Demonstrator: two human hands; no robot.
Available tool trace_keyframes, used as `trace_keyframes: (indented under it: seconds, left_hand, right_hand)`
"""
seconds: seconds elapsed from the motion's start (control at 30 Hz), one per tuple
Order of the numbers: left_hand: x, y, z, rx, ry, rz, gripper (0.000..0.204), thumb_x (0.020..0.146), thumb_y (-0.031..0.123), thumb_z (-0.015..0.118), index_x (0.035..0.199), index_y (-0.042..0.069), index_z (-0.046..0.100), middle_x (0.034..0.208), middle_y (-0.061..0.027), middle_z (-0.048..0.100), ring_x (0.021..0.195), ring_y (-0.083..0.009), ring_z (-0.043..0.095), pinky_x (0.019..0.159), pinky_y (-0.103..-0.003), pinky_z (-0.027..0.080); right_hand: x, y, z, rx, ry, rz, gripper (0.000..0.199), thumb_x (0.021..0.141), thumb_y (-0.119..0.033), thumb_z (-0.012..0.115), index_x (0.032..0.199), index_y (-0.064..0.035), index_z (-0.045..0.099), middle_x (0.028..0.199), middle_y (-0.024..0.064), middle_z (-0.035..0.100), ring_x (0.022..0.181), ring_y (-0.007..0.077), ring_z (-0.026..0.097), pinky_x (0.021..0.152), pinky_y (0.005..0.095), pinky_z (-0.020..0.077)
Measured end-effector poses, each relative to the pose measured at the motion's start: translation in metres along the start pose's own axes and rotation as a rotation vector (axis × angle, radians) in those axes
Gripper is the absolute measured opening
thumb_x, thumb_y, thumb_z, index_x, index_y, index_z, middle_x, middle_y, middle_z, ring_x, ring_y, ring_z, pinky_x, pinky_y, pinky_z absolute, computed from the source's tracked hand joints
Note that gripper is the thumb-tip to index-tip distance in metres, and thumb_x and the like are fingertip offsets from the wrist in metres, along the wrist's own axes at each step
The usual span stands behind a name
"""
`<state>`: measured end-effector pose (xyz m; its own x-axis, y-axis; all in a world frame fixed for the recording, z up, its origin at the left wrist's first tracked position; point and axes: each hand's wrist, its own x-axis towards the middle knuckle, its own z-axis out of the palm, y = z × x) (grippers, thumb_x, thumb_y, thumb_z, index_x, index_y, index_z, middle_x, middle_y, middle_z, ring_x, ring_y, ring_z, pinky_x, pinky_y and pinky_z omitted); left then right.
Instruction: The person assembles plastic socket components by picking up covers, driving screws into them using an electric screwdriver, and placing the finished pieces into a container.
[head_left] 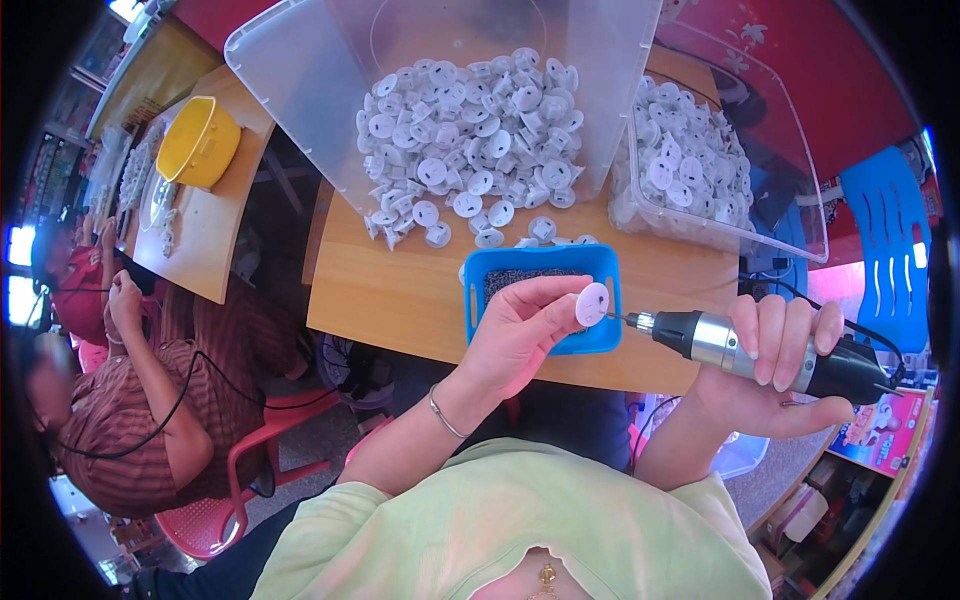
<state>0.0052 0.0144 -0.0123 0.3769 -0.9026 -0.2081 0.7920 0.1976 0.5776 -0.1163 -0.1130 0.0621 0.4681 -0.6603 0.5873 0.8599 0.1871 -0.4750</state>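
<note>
While left hand [515,335] pinches one white disc [592,304], right hand [775,365] grips one electric screwdriver [760,352]

Bare table [400,295] lower left of centre, between the blue tray [480,300] and table edge, gives open room for a hand. Upper centre is blocked by the tilted clear lid [300,70] w/ white disc pile [465,150]; upper right by the clear bin [800,215]. Right of tray, the power screwdriver [740,350] bars the way.

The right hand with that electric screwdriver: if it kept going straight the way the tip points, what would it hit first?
The right hand aims the screwdriver leftward; its tip looks to be at the small white disc pinched in the left hand.
</note>
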Motion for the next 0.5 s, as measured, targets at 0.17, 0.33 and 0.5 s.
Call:
trace_keyframes:
  seconds: [0.17,0.33,0.5]
  left_hand:
    - [-0.001,-0.0003,-0.0005,0.024,0.022,0.013,0.022,0.082,0.009,0.054,0.103,0.001,0.055,0.097,-0.0076,0.059,0.089,-0.0145,0.057,0.079,-0.028,0.047]
    - [-0.0008,-0.0027,-0.0022,0.04,0.02,0.014,0.022,0.082,0.008,0.054,0.103,0.001,0.055,0.096,-0.0074,0.059,0.088,-0.014,0.057,0.078,-0.027,0.048]
    - [-0.0017,-0.0055,-0.0062,0.021,0.028,0.012,0.021,0.082,0.008,0.054,0.102,0.001,0.056,0.096,-0.0074,0.059,0.088,-0.0141,0.057,0.078,-0.028,0.048]
  right_hand:
    - [-0.0012,0.0027,0.0027,-0.027,0.01,-0.004,0.046,0.07,-0.047,0.063,0.085,-0.0137,0.036,0.062,-0.0034,0.046,0.057,0.0055,0.045,0.063,0.0218,0.0373]
    - [-0.002,0.005,0.003,-0.063,-0.023,-0.042,0.046,0.07,-0.049,0.063,0.083,-0.0139,0.037,0.061,-0.0036,0.047,0.054,0.0048,0.046,0.06,0.0209,0.0376]
    - [-0.0014,0.0068,0.0025,-0.079,-0.108,-0.056,0.05,0.068,-0.054,0.059,0.085,-0.0129,0.036,0.062,-0.0037,0.046,0.052,0.0064,0.044,0.055,0.0213,0.0364]
